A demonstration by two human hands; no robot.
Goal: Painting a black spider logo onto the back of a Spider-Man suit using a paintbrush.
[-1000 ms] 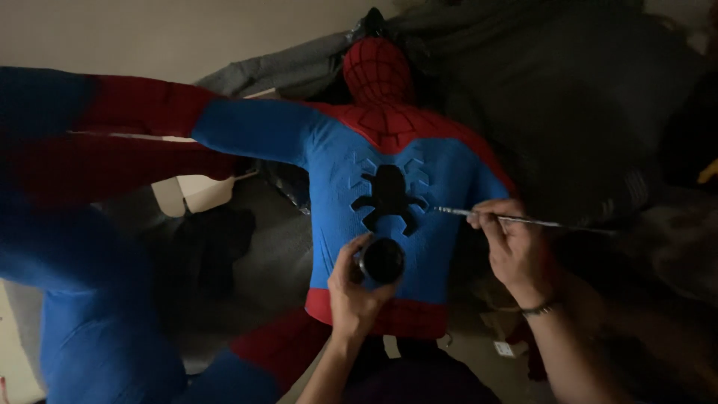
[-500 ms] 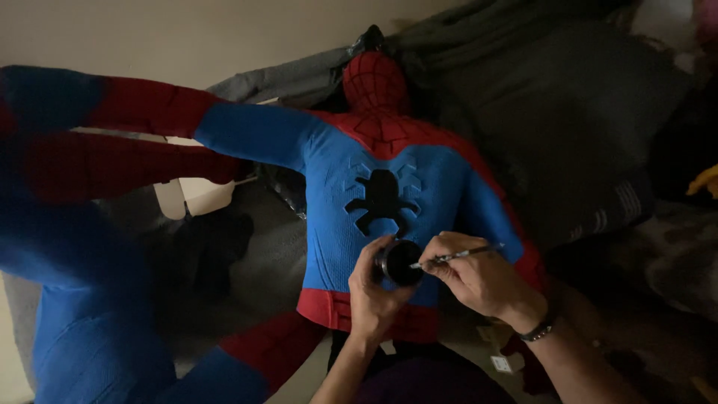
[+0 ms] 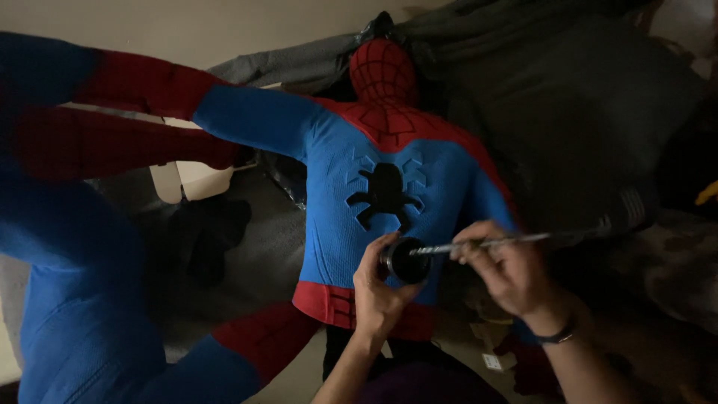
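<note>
Black paint pot [image 3: 407, 259] sits cupped in the left hand [image 3: 378, 288], fingers curled round its rim, level before the blue costume back [image 3: 351, 217]. Right hand [image 3: 508, 273] pinches a thin brush [image 3: 493, 242], tip dipped in the pot.

- A single head-worn camera looks down and forward from above the person's own arms, which enter from the bottom edge.
- It sits close: the left hand [image 3: 381, 288] and right hand [image 3: 508, 271] fill the lower centre of the picture.
- The blue and red costume [image 3: 389, 179] lies spread just beyond them, its head end towards the top edge.
- No second view exists, so nothing is shared.
</note>
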